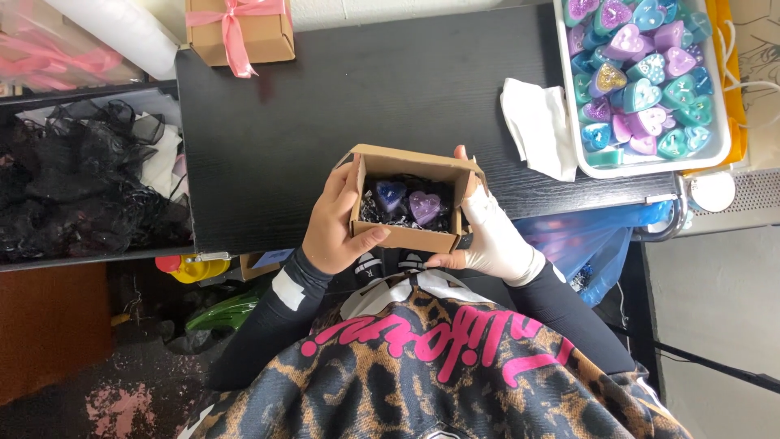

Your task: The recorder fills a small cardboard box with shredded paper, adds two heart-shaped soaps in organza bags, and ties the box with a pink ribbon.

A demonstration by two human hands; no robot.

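Left hand (pixel 335 223), bare, wraps the left end of the small open brown cardboard box (pixel 409 199), thumb pressed along its near wall. Right hand (pixel 491 236), in a white wrap, clamps the right end, one fingertip over the far rim. The box sits squarely between both hands, long axis left to right, above the near edge of the black wooden table (pixel 325 114). Inside, two heart-shaped pieces, dark blue (pixel 391 195) and purple (pixel 424 206), lie side by side on black shredded paper (pixel 372 211).
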